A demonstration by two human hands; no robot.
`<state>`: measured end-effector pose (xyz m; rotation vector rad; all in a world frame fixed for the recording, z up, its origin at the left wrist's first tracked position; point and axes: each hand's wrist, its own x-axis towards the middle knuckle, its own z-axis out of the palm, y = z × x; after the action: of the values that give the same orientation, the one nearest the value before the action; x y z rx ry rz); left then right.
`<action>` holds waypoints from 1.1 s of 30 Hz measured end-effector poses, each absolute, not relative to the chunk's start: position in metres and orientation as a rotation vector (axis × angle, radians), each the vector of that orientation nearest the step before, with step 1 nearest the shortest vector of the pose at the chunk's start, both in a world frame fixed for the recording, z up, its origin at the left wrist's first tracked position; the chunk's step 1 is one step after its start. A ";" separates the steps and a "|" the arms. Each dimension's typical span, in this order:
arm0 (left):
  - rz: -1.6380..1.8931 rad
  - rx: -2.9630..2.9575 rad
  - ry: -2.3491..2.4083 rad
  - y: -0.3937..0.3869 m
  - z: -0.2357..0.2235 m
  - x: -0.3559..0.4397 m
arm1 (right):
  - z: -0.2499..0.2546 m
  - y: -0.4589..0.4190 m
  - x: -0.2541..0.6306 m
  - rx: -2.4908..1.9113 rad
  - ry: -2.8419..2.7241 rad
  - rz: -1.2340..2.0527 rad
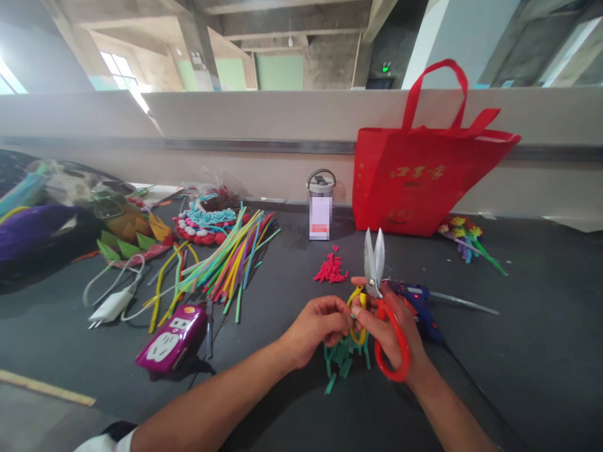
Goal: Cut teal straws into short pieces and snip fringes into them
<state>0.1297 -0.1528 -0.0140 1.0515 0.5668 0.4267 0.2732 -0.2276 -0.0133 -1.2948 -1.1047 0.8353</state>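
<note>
My right hand (391,329) grips red-handled scissors (377,276), the steel blades pointing up and almost closed. My left hand (318,326) pinches a small yellow loop of foam strip (357,301) between both hands, close to the scissors' pivot. Short green strip pieces (343,364) lie on the dark table (518,326) just under my hands. A little heap of red bits (331,270) sits beyond them.
A blue glue gun (421,304) lies right of my hands, its cable trailing toward me. Long coloured strips (226,260), a purple power strip (172,336) and a white charger (110,307) lie to the left. A red tote bag (414,176) and a bottle (321,207) stand at the back wall.
</note>
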 end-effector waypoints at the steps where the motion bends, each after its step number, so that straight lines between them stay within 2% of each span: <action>1: 0.427 1.049 0.566 -0.153 -0.014 0.130 | -0.014 -0.228 0.273 -1.294 -1.101 0.844; 10: 0.453 1.014 0.569 -0.153 -0.015 0.130 | -0.010 -0.229 0.271 -1.334 -1.132 0.786; 18: 0.675 0.894 0.584 -0.149 -0.010 0.129 | -0.020 -0.228 0.271 -1.569 -1.211 0.245; 23: 0.793 0.822 0.570 -0.147 -0.007 0.128 | -0.022 -0.230 0.270 -1.623 -1.368 0.038; 33: 0.876 0.799 0.509 -0.146 -0.009 0.128 | -0.027 -0.235 0.262 -1.760 -1.574 -0.001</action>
<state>0.1280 -0.1459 -0.0093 0.7994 0.5095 0.8760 0.2619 -0.2350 -0.0268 -1.7598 -1.5739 -0.0012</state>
